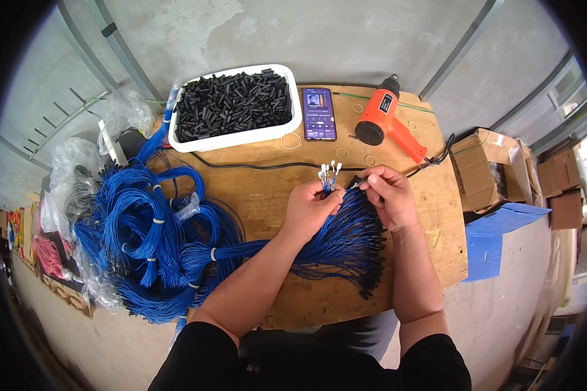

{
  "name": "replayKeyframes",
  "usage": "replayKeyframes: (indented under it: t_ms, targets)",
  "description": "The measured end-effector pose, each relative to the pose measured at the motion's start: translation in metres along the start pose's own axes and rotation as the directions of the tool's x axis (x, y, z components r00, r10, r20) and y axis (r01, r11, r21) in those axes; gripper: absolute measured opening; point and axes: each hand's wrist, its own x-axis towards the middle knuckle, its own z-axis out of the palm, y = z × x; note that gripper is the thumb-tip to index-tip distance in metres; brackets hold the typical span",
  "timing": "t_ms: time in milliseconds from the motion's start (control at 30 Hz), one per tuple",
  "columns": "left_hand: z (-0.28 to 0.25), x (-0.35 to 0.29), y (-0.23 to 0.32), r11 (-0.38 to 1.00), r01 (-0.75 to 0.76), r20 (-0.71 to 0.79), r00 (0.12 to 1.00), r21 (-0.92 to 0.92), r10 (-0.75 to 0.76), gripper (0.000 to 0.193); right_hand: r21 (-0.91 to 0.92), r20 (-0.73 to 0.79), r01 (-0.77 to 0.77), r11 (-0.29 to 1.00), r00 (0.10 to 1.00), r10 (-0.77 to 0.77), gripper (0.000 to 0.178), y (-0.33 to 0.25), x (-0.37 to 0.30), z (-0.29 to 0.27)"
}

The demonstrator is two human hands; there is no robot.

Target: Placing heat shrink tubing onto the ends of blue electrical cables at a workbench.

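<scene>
My left hand [308, 210] is closed round a small bunch of blue wires, whose white and silver terminals [329, 172] stick up above the fingers. Just to its right, my right hand [394, 201] pinches a short black sleeve [359, 183] between thumb and fingertips; whether a wire runs into it is too small to tell. Below both hands, more blue wires [338, 238] fan out to the right over the table. Black sleeves [374, 264] cover their ends. The wires run back under my left forearm to a tied bundle [231, 251].
Coiled blue wire bundles [143, 225] fill the table's left side. Behind stand a white tub [236, 138] of black sleeves, a phone [319, 115] and an orange heat gun [386, 117]. A black cord [261, 167] crosses the wooden table [430, 228]. Cardboard boxes [479, 171] stand at right.
</scene>
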Motion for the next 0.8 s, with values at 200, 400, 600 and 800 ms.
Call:
replayKeyframes:
  t_ms: [200,400,600,800]
  targets:
    - [0.000,-0.001,-0.001,1.000,-0.027,0.030,0.999,-0.014,0.027,0.011,0.190,0.065,-0.184,0.964,0.983,0.175,0.019,-0.003,0.000,-0.008]
    - [0.000,-0.001,0.001,1.000,-0.011,0.078,0.997,0.023,0.009,0.008,0.159,0.107,-0.230,0.960,0.971,0.215,0.019,-0.002,0.000,-0.010]
    - [0.000,-0.001,0.001,0.998,-0.015,0.049,0.999,0.061,0.012,0.008,0.149,0.099,-0.256,0.955,0.965,0.244,0.017,-0.007,-0.001,-0.005]
    - [0.000,-0.002,0.003,0.999,-0.003,0.051,0.999,0.051,0.000,0.009,0.139,0.123,-0.265,0.954,0.961,0.249,0.016,-0.004,-0.001,-0.005]
